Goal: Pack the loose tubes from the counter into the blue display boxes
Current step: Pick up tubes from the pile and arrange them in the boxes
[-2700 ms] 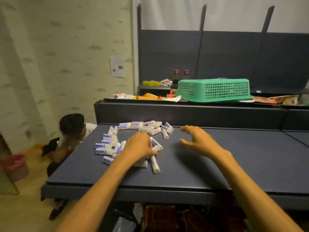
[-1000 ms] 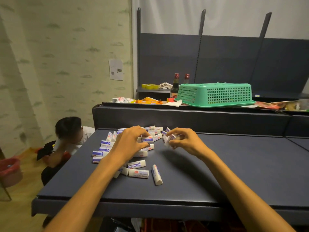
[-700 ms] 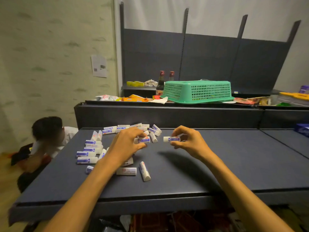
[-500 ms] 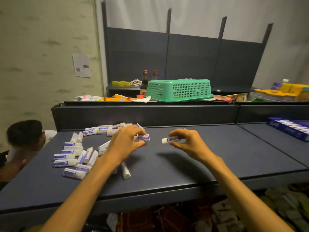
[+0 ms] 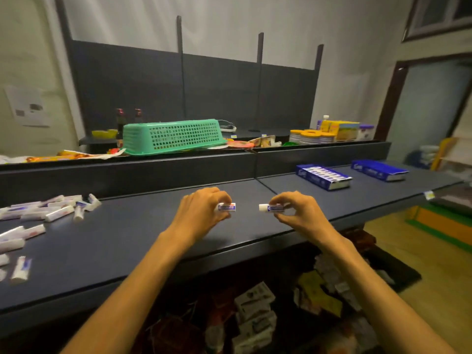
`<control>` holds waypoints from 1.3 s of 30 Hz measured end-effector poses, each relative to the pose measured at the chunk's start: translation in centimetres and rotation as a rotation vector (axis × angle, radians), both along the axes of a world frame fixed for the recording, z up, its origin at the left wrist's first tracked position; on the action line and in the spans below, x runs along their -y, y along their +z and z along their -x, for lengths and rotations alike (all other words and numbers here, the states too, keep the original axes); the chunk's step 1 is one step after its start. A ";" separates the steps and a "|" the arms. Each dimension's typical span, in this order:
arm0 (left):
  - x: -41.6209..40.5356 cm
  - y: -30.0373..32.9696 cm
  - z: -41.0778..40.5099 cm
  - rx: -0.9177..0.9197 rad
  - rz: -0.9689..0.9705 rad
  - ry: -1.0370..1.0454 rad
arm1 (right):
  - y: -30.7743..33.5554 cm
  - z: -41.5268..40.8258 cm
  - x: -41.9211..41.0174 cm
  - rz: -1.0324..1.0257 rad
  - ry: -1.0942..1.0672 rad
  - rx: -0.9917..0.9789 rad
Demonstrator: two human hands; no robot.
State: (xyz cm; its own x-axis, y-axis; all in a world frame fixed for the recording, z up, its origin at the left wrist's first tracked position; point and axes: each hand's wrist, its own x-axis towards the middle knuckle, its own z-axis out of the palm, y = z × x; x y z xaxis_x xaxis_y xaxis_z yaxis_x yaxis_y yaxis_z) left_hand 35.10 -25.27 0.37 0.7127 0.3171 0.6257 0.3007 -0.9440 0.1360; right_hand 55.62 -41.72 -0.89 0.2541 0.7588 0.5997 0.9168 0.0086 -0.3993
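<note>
My left hand pinches a small white tube with a blue label above the dark counter. My right hand pinches a second tube, held level, cap pointing left. Both hands hover over the middle of the counter, a short gap between them. Several loose tubes lie scattered at the far left. Two blue display boxes sit at the right: the nearer one holds a row of tubes, and what the farther one holds is not visible.
A raised ledge behind the counter carries an upturned green basket, bottles, wrappers and yellow-lidded jars. Packaged goods fill the shelf under the counter. A doorway and floor lie at the right.
Both hands lifted a tube each from the pile and carried them rightward. The view swung right, so the pile slid to the left edge and the blue boxes came into sight.
</note>
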 end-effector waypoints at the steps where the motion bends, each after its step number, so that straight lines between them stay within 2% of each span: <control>1: 1.4 0.1 -1.9 0.005 -0.012 -0.007 | 0.1 -1.7 1.8 0.005 -0.026 0.006; 8: 9.4 1.2 -13.3 -0.018 -0.028 -0.080 | 0.6 -11.6 11.4 0.004 -0.132 -0.004; 17: 13.5 0.5 -26.6 -0.072 0.004 -0.129 | -0.2 -22.7 17.2 -0.009 -0.244 -0.021; 30: 12.8 0.2 -46.3 -0.022 0.082 -0.135 | 0.6 -42.1 15.8 0.030 -0.274 -0.105; 39: 10.8 1.2 -56.4 -0.080 0.072 -0.081 | 0.9 -53.8 12.8 0.021 -0.241 -0.129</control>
